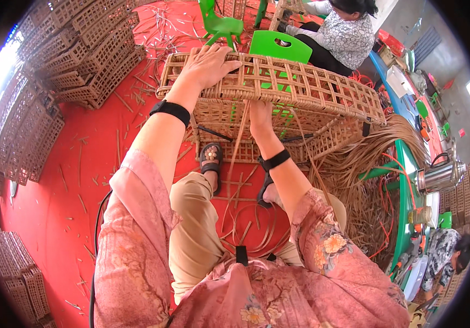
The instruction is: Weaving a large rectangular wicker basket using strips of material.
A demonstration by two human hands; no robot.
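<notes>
A tan woven wicker basket [317, 90] stands in front of me, its lattice side facing up and a dark rod showing within its frame. My left hand [207, 66] lies on the upper left of that lattice, fingers stretched out across the far rim and thumb apart. Beneath the near rim, my right hand [260, 116] reaches up into the basket. Its fingers are hidden behind the weave, so their grip does not show. Long loose wicker strips [239, 139] hang beside the right hand and trail down toward the floor between my feet.
Stacked woven baskets [90, 54] rise at the left. Cut strips litter the red floor [54, 218]. A strip bundle [366, 153] lies right, by a green-edged table [404, 180] with a metal kettle [442, 174]. Green chairs [281, 46] and a seated person [344, 33] are ahead.
</notes>
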